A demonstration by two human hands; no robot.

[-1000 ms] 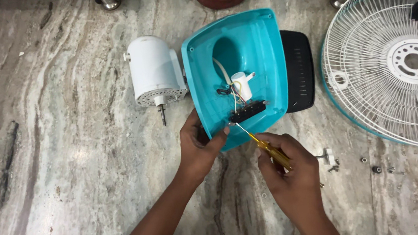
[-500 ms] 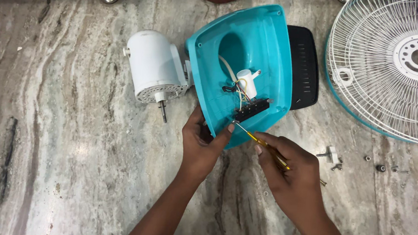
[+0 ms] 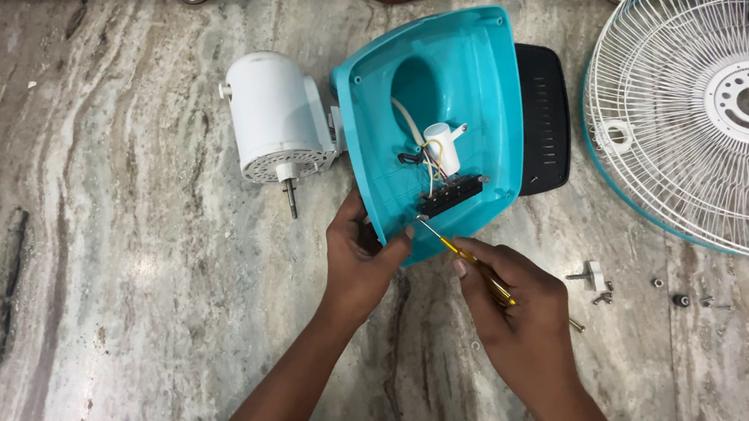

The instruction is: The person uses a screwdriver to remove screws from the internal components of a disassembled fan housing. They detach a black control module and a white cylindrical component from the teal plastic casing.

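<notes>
A slim yellow-handled screwdriver (image 3: 475,265) is gripped in the closed right hand (image 3: 513,315), tip set at the black terminal strip (image 3: 451,195). The turquoise plastic fan base shell (image 3: 465,84), lying on the marble floor (image 3: 103,260), is clasped at its near edge by the left hand (image 3: 362,258). Beyond, a white motor housing (image 3: 270,118) lies beside it.

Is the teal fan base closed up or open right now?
Open: the teal fan base shows its hollow inside, with wires and a white capacitor exposed.

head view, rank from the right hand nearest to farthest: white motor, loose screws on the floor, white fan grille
From the right hand:
1. loose screws, just to its right on the floor.
2. white fan grille, upper right.
3. white motor, upper left, beyond the teal housing.
</notes>
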